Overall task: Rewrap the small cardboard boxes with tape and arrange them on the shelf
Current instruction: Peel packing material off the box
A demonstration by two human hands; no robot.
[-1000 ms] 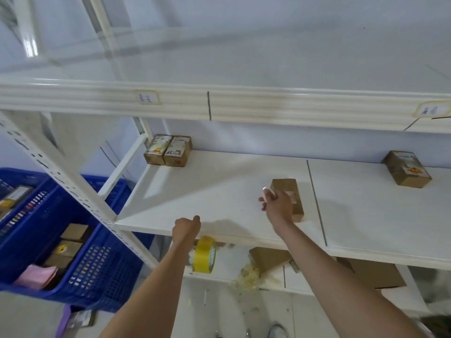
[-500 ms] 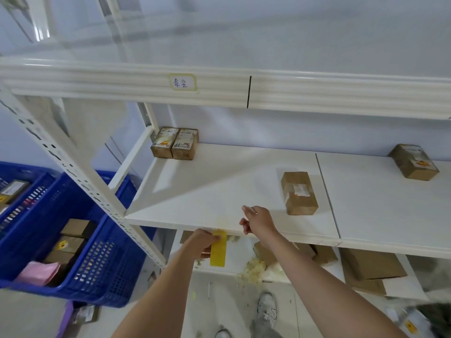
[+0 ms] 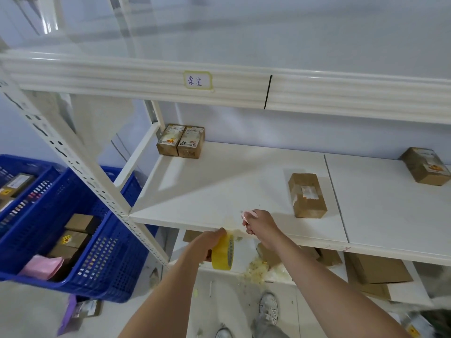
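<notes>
While my left hand (image 3: 207, 242) grips the yellow tape roll (image 3: 223, 252) just below the front edge of the white shelf (image 3: 219, 191), fingers curled round its rim, my right hand (image 3: 261, 226) sits at lower centre of the frame, over that same edge, fingers bunched together; whether they pinch the tape's loose end I cannot tell.

Item: taped cardboard box (image 3: 307, 195), centre right of the frame, lying flat on the shelf, well apart from my right hand. White label on top with an orange mark; print too small to read.

Item: pair of small boxes (image 3: 181, 141), upper centre, back left corner of the shelf, touching side by side. Printed labels on top with yellow pictures; the right one bears dark handwritten figures, perhaps "25", not certain.

Item: single box (image 3: 425, 165), right edge of the frame, tilted askew near the back wall, with a label carrying a yellow-orange picture.

Item: handwritten label (image 3: 197, 80), yellow-bordered, on the upper shelf beam (image 3: 122, 76); two characters in blue ink.

Item: blue plastic crate (image 3: 85, 240), lower left, holding brown boxes and a pink packet (image 3: 41, 267).

Item: flat cardboard pieces (image 3: 375, 269) and pale shredded scraps (image 3: 258, 269) on the lower shelf, bottom centre to right.
</notes>
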